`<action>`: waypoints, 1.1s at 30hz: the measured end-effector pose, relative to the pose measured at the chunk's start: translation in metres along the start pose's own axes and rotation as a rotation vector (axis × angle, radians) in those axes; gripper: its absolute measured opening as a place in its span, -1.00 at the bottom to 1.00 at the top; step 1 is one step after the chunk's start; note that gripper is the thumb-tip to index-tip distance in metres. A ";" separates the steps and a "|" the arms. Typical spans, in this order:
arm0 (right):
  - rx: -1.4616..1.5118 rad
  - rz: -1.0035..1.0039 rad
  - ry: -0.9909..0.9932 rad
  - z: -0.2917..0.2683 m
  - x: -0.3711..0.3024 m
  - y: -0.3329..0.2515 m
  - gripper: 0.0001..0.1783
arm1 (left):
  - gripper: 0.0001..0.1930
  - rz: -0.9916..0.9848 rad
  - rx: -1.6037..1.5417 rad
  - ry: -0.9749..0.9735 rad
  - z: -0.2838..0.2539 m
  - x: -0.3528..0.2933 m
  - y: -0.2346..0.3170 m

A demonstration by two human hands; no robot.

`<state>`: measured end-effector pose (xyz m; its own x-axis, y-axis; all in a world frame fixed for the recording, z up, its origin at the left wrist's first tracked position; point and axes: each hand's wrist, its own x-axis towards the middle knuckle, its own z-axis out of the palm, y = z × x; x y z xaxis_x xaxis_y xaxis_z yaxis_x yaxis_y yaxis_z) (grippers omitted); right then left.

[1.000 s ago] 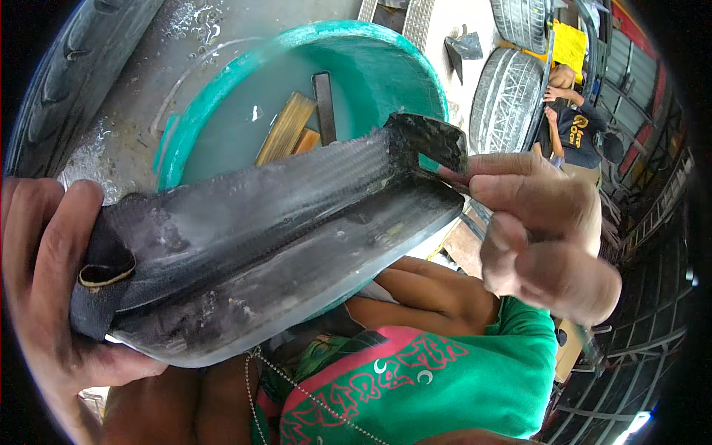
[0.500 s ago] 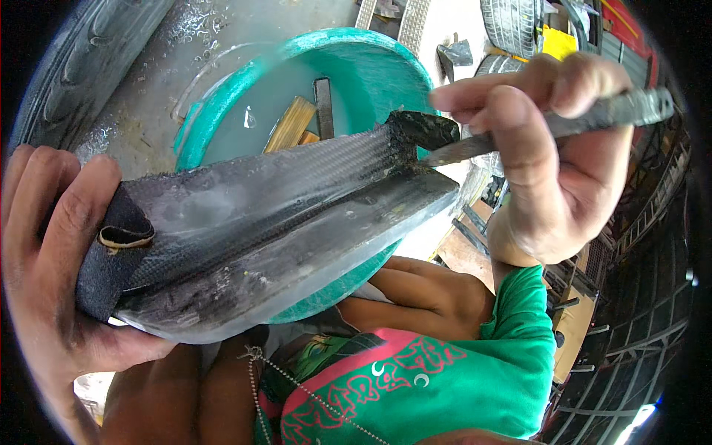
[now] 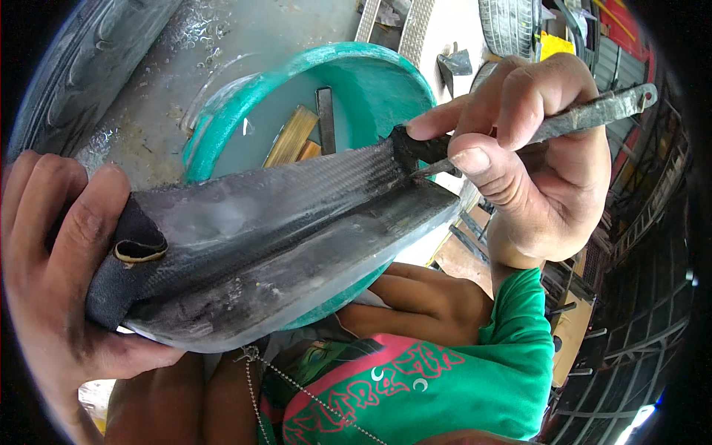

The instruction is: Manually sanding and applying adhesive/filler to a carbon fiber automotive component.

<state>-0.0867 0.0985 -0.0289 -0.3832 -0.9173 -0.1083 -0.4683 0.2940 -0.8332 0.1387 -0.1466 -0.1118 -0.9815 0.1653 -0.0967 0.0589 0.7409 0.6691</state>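
Observation:
A long dark grey trough-shaped part [image 3: 274, 222], with a woven carbon-fibre look on its inner wall, lies slantwise across the middle. Its left end is gripped by my left hand [image 3: 70, 274], fingers wrapped around the edge. Curled black sandpaper [image 3: 111, 297] sits under those same fingers, against the part. In my right hand [image 3: 549, 163] is a flat, narrow blade-like tool [image 3: 593, 115] with a worn, wrapped-looking handle and a hole at its end. The tool's tip meets the inner corner at the part's right end. My right fingertips hide some of that end.
Below the part stands a green tub [image 3: 297, 63] of cloudy water, holding a wooden block [image 3: 293, 137] and a dark flat bar [image 3: 325, 119]. A ribbed black piece [image 3: 89, 67] lies at upper left. Tyres [image 3: 508, 30] and metal strips [image 3: 411, 33] are at the back.
My right hand has moved left and closer to the part, and its fingers now reach the right end. The tool's tip has gone deeper into the corner. The part sits slightly lower in view.

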 end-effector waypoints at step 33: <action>-0.133 -0.076 -0.048 -0.013 0.017 -0.017 -0.73 | 0.19 -0.150 -0.235 0.008 0.027 -0.016 -0.017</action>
<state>-0.0950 0.0813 -0.0095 -0.3052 -0.9492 -0.0761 -0.5970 0.2530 -0.7613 0.1588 -0.1439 -0.1416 -0.9775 0.0593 -0.2024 -0.1302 0.5855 0.8001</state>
